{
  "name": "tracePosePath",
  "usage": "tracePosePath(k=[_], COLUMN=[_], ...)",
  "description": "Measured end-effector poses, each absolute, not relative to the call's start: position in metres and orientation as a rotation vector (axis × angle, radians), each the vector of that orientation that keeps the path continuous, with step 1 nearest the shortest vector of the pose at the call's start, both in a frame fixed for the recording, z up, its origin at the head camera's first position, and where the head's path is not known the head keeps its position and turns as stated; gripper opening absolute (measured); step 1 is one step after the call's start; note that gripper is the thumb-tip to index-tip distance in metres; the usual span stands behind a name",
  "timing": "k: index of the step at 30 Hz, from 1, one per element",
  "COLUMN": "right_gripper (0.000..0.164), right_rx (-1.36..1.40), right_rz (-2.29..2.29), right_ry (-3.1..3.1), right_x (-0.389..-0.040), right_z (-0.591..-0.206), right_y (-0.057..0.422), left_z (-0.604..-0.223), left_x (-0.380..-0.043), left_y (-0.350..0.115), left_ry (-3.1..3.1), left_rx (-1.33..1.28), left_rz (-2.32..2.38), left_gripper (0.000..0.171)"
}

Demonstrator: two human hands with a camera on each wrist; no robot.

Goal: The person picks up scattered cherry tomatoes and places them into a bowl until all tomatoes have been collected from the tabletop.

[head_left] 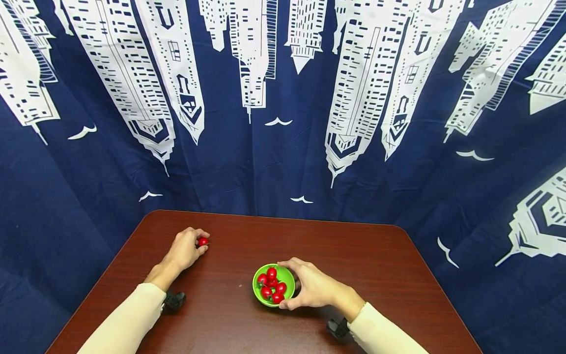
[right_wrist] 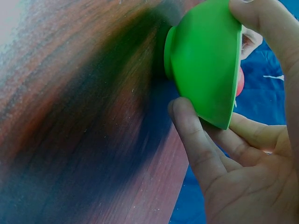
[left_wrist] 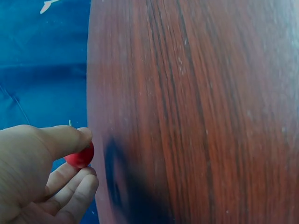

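Observation:
At the left of the table, my left hand (head_left: 184,250) pinches a small red cherry tomato (head_left: 203,242) between thumb and fingers. The left wrist view shows that tomato (left_wrist: 80,157) partly covered by the thumb, with a thin stem poking up. Nearer the middle stands a small green bowl (head_left: 289,278) holding several cherry tomatoes (head_left: 271,273). My right hand (head_left: 311,285) holds the bowl from its right side, thumb at the near rim and fingers round the far side. In the right wrist view the bowl's outer wall (right_wrist: 205,60) lies between thumb and fingers.
Both hands are over a brown wood-grain table (head_left: 353,255) with rounded far corners. Behind it hangs a dark blue cloth (head_left: 230,172) printed with white buildings and birds. A dark wrist device (head_left: 174,300) is strapped under the left wrist, another (head_left: 338,328) under the right.

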State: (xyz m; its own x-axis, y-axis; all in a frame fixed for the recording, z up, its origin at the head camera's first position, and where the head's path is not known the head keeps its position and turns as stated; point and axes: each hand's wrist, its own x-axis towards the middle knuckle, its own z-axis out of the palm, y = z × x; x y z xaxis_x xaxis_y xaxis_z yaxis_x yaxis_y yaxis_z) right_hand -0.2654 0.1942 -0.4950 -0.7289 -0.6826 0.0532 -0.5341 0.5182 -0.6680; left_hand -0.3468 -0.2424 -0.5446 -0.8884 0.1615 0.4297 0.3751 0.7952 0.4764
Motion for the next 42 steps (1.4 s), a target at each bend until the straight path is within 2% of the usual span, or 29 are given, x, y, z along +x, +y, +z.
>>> tracePosePath(k=[5, 10, 42], right_gripper=[0.098, 0.098, 0.097], right_rx=[-1.035, -1.035, -1.046], right_rz=[-1.003, -0.998, -1.000], right_ry=[2.542, 2.547, 2.547], right_x=[-0.265, -0.266, -0.266], right_z=[-0.495, -0.495, -0.496], right_y=[0.194, 0.194, 0.195], left_z=[-0.508, -0.493, -0.469], left_x=[-0.321, -0.311, -0.265], left_y=[-0.220, -0.205, -0.130], left_ry=[-2.660, -2.664, -2.533], left_rx=[-0.422, -0.436, -0.751], left_rz=[-0.805, -0.801, -0.862], left_gripper=[0.031, 0.031, 0.038])
